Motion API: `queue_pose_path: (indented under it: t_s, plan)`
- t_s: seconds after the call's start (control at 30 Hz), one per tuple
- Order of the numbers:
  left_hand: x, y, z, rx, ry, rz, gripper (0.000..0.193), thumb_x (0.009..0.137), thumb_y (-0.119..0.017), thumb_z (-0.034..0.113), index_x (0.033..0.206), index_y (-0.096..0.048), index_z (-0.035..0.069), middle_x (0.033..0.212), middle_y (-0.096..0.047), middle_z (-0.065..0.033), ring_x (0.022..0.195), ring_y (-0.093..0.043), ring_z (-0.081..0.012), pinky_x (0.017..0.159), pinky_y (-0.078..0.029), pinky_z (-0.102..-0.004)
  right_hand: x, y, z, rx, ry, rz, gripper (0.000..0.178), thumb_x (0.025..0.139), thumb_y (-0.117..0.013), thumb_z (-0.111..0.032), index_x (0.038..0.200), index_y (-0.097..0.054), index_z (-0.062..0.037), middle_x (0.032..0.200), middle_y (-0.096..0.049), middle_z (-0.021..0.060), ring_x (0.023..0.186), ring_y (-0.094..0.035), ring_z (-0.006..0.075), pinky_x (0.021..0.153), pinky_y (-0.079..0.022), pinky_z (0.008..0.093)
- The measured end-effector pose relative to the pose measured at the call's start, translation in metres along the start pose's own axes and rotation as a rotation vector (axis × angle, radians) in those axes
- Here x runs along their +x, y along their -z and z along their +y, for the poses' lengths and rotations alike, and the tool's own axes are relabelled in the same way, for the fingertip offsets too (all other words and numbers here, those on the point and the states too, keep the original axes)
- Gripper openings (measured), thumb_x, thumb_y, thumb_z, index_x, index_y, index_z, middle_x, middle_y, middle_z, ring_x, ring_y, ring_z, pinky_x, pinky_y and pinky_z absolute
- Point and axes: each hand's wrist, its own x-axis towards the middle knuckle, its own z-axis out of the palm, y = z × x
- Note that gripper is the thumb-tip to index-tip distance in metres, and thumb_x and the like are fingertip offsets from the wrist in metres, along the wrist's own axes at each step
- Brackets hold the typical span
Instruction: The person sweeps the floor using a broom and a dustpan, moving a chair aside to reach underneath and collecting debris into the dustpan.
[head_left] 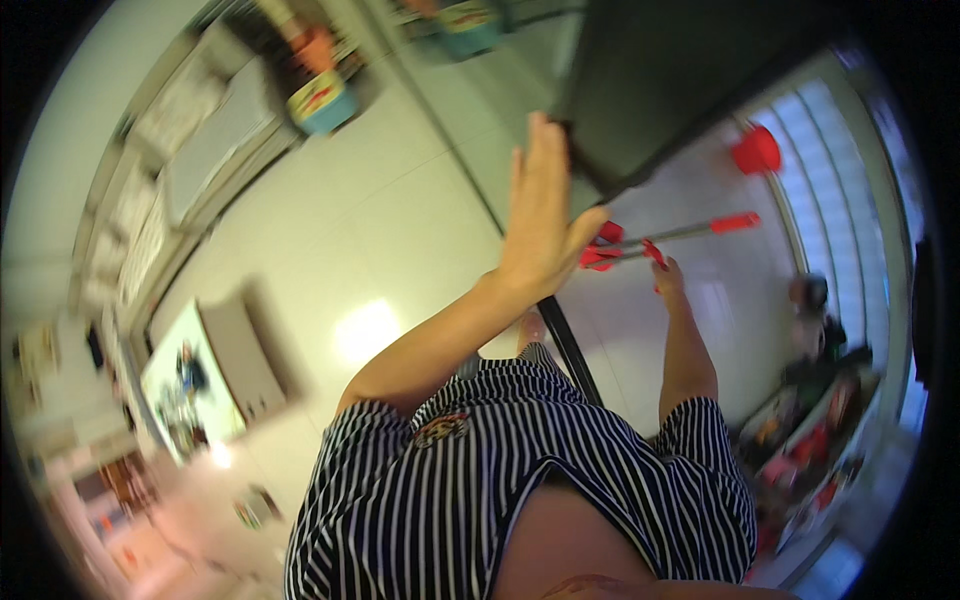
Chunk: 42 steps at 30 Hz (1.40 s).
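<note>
My left hand (pixel 540 225) is raised in the middle with its fingers stretched out. Its palm side faces the dark-framed glass sliding door (pixel 490 90), at the edge of the frame; whether it presses on it is hard to tell. Lower on the right, my right hand (pixel 668 275) is closed around the red grip of a long-handled tool. A grey pole with a red handle end (pixel 735 222) lies across beside it, and red parts (pixel 600 258) cluster at the other end. Blur hides what kind of tools these are.
A dark floor track (pixel 570 350) runs by my feet. A red bucket (pixel 757 150) stands at the far right, and a cluttered rack (pixel 800 430) at the near right. To the left are a sofa (pixel 215 150), a coffee table (pixel 245 360) and a blue tub (pixel 325 110).
</note>
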Motion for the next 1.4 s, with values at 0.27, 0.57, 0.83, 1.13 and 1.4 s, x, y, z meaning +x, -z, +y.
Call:
queue_pose_path:
  t_s: [0.27, 0.57, 0.83, 1.13, 1.4]
  plan:
    - [-0.003, 0.026, 0.005, 0.311, 0.01, 0.152, 0.091, 0.087, -0.059, 0.041, 0.147, -0.01, -0.006, 0.148, -0.022, -0.0316, 0.139, -0.024, -0.0418, 0.111, -0.015, -0.0573, -0.025, -0.014, -0.008, 0.387, -0.136, -0.132, 0.04, 0.083, -0.069, -0.041, 0.074, -0.054, -0.006, 0.052, -0.051, 0.0043, 0.034, -0.046, 0.0138, 0.03, -0.033, 0.029]
    - [0.001, 0.023, -0.002, 0.288, 0.045, 0.286, 0.083, 0.082, -0.065, 0.04, 0.144, -0.027, -0.001, 0.148, -0.03, -0.0228, 0.136, -0.035, -0.0328, 0.108, -0.026, -0.0574, -0.171, 0.026, -0.035, 0.339, -0.046, 0.036, 0.029, 0.083, -0.069, -0.03, 0.073, -0.055, -0.0078, 0.047, -0.04, -0.002, 0.034, -0.035, 0.0088, 0.032, -0.025, 0.0258]
    - [-0.07, 0.052, -0.032, 0.151, 0.407, -0.369, 0.037, 0.085, -0.058, 0.021, 0.122, -0.056, 0.014, 0.1, -0.066, -0.0167, 0.093, -0.064, -0.0352, 0.081, -0.05, -0.0464, -0.275, 0.033, -0.106, 0.304, 0.05, -0.124, 0.022, 0.086, -0.066, -0.022, 0.074, -0.06, -0.0047, 0.048, -0.041, -0.0023, 0.036, -0.037, 0.007, 0.034, -0.026, 0.0248]
    - [-0.282, 0.098, -0.066, 0.029, 1.037, -0.383, 0.045, 0.089, -0.054, 0.034, 0.126, -0.058, 0.011, 0.108, -0.067, -0.0173, 0.1, -0.063, -0.032, 0.089, -0.049, -0.0402, -0.3, -0.043, -0.222, 0.031, 0.293, -0.617, 0.02, 0.087, -0.065, -0.023, 0.08, -0.058, -0.0062, 0.053, -0.044, -0.0029, 0.04, -0.038, 0.0065, 0.037, -0.029, 0.0246]
    - [-0.345, 0.131, -0.07, -1.066, 1.51, 0.573, 0.071, 0.093, -0.038, 0.063, 0.127, -0.054, 0.002, 0.109, -0.063, -0.0167, 0.102, -0.059, -0.0271, 0.089, -0.046, -0.0466, -0.369, -0.164, -0.335, -0.295, 0.881, -1.104, 0.029, 0.088, -0.065, -0.029, 0.096, -0.063, -0.0007, 0.057, -0.05, -0.0018, 0.044, -0.044, 0.0071, 0.039, -0.034, 0.0243]
